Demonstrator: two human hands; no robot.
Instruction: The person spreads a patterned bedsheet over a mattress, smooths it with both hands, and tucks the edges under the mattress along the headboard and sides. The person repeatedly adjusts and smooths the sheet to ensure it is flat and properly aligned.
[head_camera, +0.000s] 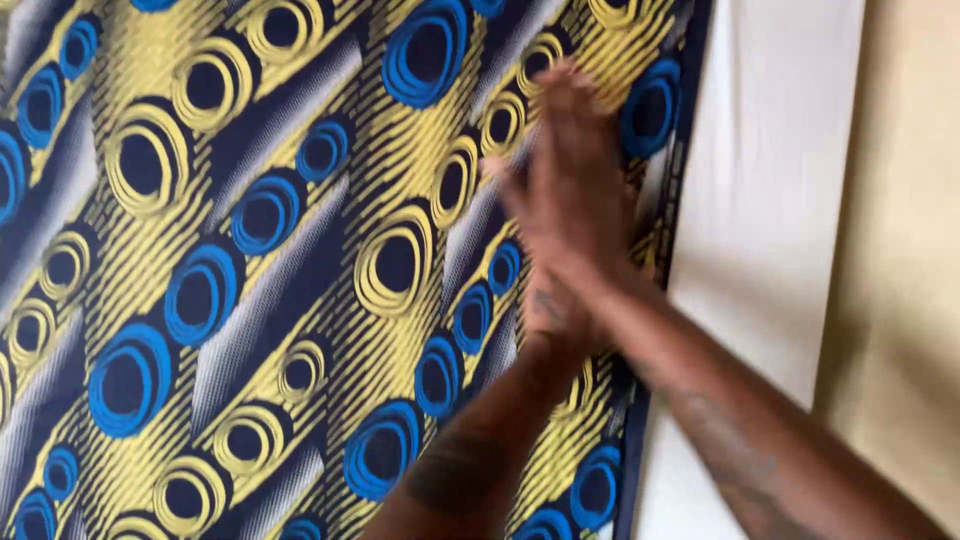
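Note:
A large fabric (250, 250) printed with blue and yellow rings on dark navy fills most of the view, its dark right edge running down near the middle right. My two hands overlap and are motion-blurred over that edge. My left hand (575, 130) reaches up from the bottom centre with its fingers stretched flat on the cloth. My right hand (545, 235) comes in from the lower right and lies across it, also flat. Neither hand grips anything. Both forearms show dark markings.
To the right of the printed fabric lies a plain white sheet or surface (760, 200). Beyond it, at the far right, is a beige surface (900, 250).

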